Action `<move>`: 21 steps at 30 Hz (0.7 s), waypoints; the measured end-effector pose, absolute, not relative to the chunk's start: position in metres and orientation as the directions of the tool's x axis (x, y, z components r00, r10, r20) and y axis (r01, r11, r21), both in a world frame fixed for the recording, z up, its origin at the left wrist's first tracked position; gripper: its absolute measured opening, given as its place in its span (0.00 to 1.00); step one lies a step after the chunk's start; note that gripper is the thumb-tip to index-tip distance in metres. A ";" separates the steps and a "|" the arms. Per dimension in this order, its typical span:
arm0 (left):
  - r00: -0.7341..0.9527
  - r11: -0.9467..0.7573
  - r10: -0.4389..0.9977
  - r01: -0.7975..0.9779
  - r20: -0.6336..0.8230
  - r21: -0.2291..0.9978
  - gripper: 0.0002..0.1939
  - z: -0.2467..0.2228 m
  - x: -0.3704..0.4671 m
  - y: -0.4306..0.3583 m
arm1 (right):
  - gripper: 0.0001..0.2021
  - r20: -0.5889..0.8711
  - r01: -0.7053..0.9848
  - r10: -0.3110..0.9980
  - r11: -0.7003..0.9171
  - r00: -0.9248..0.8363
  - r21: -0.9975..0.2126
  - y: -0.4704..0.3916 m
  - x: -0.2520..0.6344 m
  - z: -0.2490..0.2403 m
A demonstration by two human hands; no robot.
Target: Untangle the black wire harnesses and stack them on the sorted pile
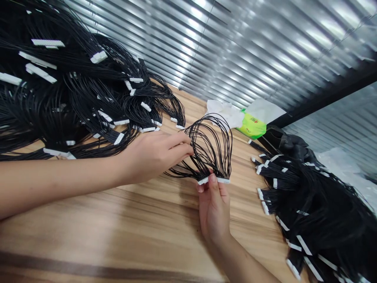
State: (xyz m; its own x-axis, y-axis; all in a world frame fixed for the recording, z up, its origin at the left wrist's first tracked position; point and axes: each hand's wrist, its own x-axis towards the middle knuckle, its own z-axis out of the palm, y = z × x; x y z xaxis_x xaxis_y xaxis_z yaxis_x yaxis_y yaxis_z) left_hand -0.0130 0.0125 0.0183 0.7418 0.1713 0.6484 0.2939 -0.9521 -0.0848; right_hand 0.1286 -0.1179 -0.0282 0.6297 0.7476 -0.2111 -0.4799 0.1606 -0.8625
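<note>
A bundle of thin black wires (pixel 228 141) loops above the wooden table, its ends running into white connectors (pixel 223 181). My right hand (pixel 215 208) pinches the bundle at the connectors, thumb in front. My left hand (pixel 160 151) is at the left side of the loops, its fingers closed around some of the wires. Part of the wires hangs out to the left below my left hand.
A large heap of black wire harnesses (pixel 88 86) with white connectors lies at the left, another heap (pixel 318 200) at the right. White tissues (pixel 225 114) and a green packet (pixel 251 125) lie at the back of the table (pixel 141 236), before a ribbed metallic wall (pixel 182 43).
</note>
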 end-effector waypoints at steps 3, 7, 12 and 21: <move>0.736 -0.962 0.190 0.270 0.649 -0.024 0.08 0.018 -0.013 0.012 | 0.11 -0.210 -0.468 0.756 0.142 0.620 -0.872 -0.119 0.128 -0.028; 0.722 -0.961 0.272 0.230 0.636 0.151 0.08 0.013 -0.010 0.008 | 0.11 -0.198 -0.443 0.776 0.114 0.599 -0.889 -0.120 0.128 -0.028; 0.717 -0.956 0.273 0.129 0.641 0.262 0.05 0.009 -0.009 0.008 | 0.12 -0.193 -0.417 0.790 0.086 0.582 -0.905 -0.119 0.129 -0.028; 0.677 -0.994 0.098 0.035 0.730 0.101 0.05 0.012 -0.014 0.005 | 0.12 -0.129 -0.390 0.811 0.130 0.570 -0.912 -0.122 0.125 -0.028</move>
State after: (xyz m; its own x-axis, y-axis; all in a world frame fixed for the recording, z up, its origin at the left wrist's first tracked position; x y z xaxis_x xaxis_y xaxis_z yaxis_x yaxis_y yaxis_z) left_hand -0.0143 0.0045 0.0116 0.6766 0.0977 0.7298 0.0350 -0.9943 0.1006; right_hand 0.1255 -0.1216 -0.0283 0.5703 0.8113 -0.1285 -0.3899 0.1297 -0.9117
